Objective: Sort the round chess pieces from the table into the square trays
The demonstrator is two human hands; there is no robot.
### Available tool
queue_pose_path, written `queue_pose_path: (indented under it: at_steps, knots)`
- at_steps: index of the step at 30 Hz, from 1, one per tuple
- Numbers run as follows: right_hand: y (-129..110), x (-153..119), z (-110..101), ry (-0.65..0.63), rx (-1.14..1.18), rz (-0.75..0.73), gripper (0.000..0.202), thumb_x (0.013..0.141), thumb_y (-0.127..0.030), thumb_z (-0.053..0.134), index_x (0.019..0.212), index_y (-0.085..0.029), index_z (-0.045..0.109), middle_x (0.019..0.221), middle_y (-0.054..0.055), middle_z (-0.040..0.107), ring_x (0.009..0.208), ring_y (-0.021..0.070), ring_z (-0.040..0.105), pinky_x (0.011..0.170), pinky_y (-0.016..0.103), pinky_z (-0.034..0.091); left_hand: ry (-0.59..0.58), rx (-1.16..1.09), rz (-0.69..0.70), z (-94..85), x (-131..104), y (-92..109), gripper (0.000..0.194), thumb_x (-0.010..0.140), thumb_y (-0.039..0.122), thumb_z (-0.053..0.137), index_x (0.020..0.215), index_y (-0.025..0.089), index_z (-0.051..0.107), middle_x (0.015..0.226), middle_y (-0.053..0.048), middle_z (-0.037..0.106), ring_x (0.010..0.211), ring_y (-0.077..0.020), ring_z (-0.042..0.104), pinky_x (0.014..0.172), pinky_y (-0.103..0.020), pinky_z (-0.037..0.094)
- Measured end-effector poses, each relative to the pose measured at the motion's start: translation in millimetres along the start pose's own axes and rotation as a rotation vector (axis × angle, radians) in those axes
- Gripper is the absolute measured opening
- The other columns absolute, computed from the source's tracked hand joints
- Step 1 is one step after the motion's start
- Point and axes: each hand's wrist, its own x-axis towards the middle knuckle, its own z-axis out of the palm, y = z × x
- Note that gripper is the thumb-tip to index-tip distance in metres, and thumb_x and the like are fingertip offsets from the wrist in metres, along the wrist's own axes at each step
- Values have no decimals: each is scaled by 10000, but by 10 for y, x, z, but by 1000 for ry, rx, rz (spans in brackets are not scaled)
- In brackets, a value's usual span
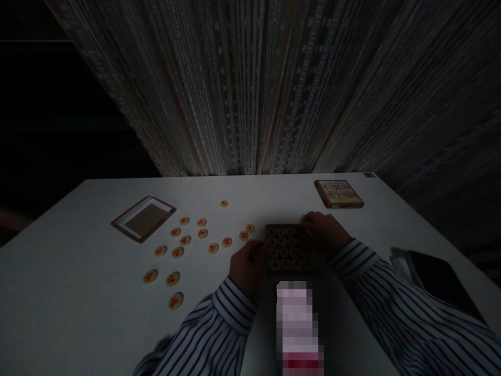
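Note:
A small dark tray [293,271] lies before me on the white table, filled with rows of round xiangqi pieces [288,242]. At its left edge my left hand [247,266] is closed, the thumb and forefinger curled against the side. My right hand [327,232] grips the far right corner with bent fingers, and its shadowed side hides part of the right-hand rows. To the left, several loose xiangqi pieces [202,233] with red characters are scattered. Two of them, including a xiangqi piece [243,236], sit just beyond my left hand.
An open box lid [144,218] lies at the left. Toward the back right is a flat printed box [340,194]. A dark flat object [442,282] rests by my right forearm. Pixelation covers a pale patch [297,324] nearest me. Patterned curtain [242,89] hangs behind the white table [97,324].

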Motion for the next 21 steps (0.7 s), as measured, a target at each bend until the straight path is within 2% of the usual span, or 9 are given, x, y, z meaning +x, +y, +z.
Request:
queue_pose_path:
  at_steps: [11, 15, 18, 21]
  knots:
    - [-126, 99, 19, -39, -22, -49, 239, 820, -283, 491, 995, -269, 654, 985, 90, 604, 866, 211, 534, 642, 299, 313, -23, -12, 5, -3, 0, -5, 191, 775, 264, 513, 864, 163, 648, 711, -26, 676, 646, -139, 613, 595, -241, 473]
    - [-92, 54, 11, 10, 6, -48, 239, 801, -252, 499, 977, -255, 661, 971, 90, 614, 876, 222, 552, 669, 316, 361, -28, 10, 12, -4, -37, 12, 201, 781, 252, 506, 895, 157, 642, 744, -37, 673, 660, -143, 613, 608, -252, 483]
    - [-50, -76, 31, 41, 114, 25, 288, 793, -218, 476, 1029, -216, 642, 988, 95, 630, 859, 206, 584, 681, 302, 419, -39, 42, 46, -10, -152, 9, 229, 777, 251, 515, 955, 158, 625, 815, -56, 669, 684, -150, 615, 618, -263, 495]
    - [-43, -256, 101, 66, 248, 221, 359, 824, -242, 397, 1106, -149, 599, 947, 110, 664, 800, 194, 625, 675, 296, 471, -73, 62, 118, -27, -313, 13, 252, 787, 229, 500, 1001, 161, 612, 902, -75, 665, 786, -172, 621, 691, -289, 510]
